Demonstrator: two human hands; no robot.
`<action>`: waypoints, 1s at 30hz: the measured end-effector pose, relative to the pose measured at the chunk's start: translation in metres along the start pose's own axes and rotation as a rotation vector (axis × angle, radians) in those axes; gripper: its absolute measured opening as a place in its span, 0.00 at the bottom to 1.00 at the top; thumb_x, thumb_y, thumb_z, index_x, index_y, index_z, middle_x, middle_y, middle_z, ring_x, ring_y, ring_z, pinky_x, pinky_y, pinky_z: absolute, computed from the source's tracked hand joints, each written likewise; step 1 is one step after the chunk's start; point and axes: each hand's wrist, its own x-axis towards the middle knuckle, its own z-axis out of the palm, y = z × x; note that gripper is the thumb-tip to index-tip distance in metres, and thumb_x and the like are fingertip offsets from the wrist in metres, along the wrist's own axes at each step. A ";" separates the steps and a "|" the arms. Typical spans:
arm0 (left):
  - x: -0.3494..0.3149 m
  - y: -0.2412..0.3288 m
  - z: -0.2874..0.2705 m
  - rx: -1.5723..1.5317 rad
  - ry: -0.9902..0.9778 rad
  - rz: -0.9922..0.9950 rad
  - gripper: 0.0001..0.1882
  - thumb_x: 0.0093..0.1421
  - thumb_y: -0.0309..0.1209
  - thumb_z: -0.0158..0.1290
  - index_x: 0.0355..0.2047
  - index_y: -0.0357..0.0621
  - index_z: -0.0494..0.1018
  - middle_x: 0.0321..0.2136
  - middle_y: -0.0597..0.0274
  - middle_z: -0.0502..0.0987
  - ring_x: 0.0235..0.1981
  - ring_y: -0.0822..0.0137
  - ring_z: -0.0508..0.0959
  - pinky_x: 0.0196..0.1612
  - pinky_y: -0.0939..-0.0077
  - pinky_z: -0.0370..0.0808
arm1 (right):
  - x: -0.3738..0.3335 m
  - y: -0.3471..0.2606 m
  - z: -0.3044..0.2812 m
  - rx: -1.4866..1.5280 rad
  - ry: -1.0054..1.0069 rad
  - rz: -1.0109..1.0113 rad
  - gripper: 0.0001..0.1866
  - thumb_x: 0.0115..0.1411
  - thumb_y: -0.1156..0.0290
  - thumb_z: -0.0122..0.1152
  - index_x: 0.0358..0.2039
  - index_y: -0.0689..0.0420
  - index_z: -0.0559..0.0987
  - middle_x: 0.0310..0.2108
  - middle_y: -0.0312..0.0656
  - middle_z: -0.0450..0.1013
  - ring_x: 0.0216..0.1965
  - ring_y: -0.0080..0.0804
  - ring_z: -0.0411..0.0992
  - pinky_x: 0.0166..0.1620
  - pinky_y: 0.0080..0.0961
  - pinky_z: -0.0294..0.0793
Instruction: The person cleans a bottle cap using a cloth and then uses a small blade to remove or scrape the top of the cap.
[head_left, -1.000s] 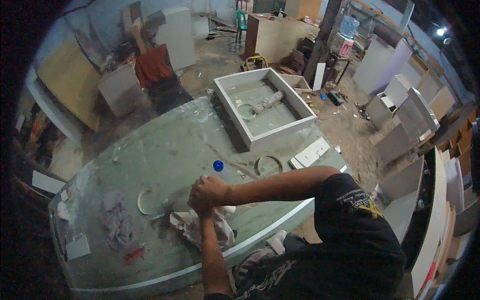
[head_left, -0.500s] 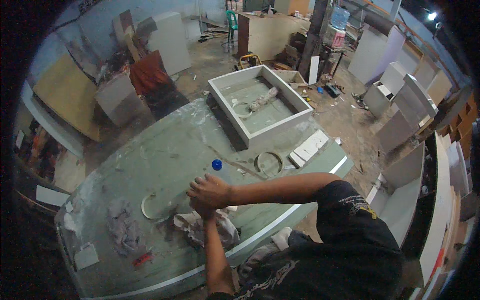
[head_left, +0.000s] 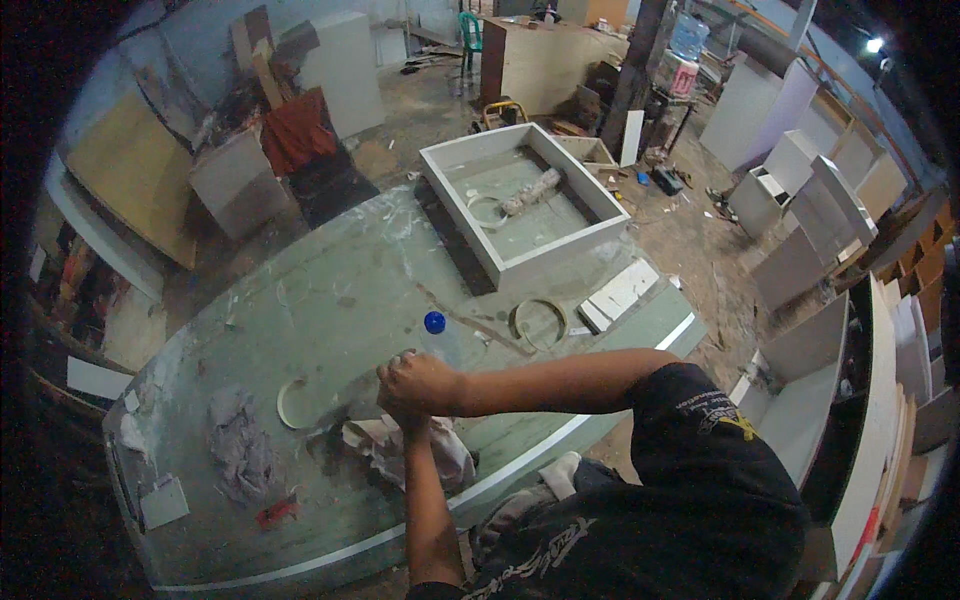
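My two hands meet over the near middle of the green-topped table [head_left: 330, 260]. My right hand [head_left: 422, 383] lies on top with its fingers curled, clasped over my left hand [head_left: 402, 408]. Most of the left hand is hidden beneath it, and whatever the hands hold between them cannot be made out. Just under my wrists is a crumpled whitish cloth [head_left: 452, 462]. Beyond my knuckles stands a clear bottle with a blue cap [head_left: 434, 322], its body faint against the table. A pale ring [head_left: 284, 405] rests left of the cloth.
A white open frame [head_left: 560, 245] sits at the table's far end, with a roll [head_left: 530, 193] inside it. Nearer are another ring [head_left: 515, 328] and white strips [head_left: 620, 293]. A grey rag [head_left: 242, 450] and a red scrap [head_left: 277, 512] lie to the left. Cabinet panels [head_left: 810, 370] stand at right.
My right hand's fingers, more spread before, are now curled tighter over my left hand. The bottle, cloth and rings stay in place on the table.
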 end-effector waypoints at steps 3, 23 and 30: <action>-0.001 -0.003 0.000 -0.007 0.010 0.003 0.19 0.57 0.41 0.57 0.45 0.48 0.69 0.40 0.61 0.73 0.43 0.59 0.76 0.40 0.61 0.77 | -0.003 -0.008 0.001 -0.015 0.016 0.073 0.13 0.53 0.62 0.58 0.28 0.61 0.73 0.23 0.48 0.74 0.27 0.43 0.78 0.28 0.37 0.77; -0.010 0.007 0.009 0.039 -0.081 -0.035 0.22 0.49 0.43 0.63 0.41 0.47 0.73 0.36 0.60 0.77 0.36 0.55 0.78 0.38 0.61 0.75 | -0.011 0.034 0.011 -0.161 -0.069 -0.328 0.11 0.51 0.58 0.60 0.22 0.52 0.80 0.27 0.40 0.77 0.33 0.37 0.77 0.32 0.36 0.74; -0.011 -0.001 0.007 -0.013 0.022 0.099 0.19 0.52 0.40 0.62 0.40 0.46 0.72 0.36 0.59 0.75 0.37 0.55 0.78 0.39 0.61 0.75 | -0.017 0.007 0.003 -0.221 0.025 -0.107 0.12 0.56 0.58 0.56 0.36 0.51 0.77 0.30 0.39 0.73 0.32 0.37 0.74 0.30 0.35 0.72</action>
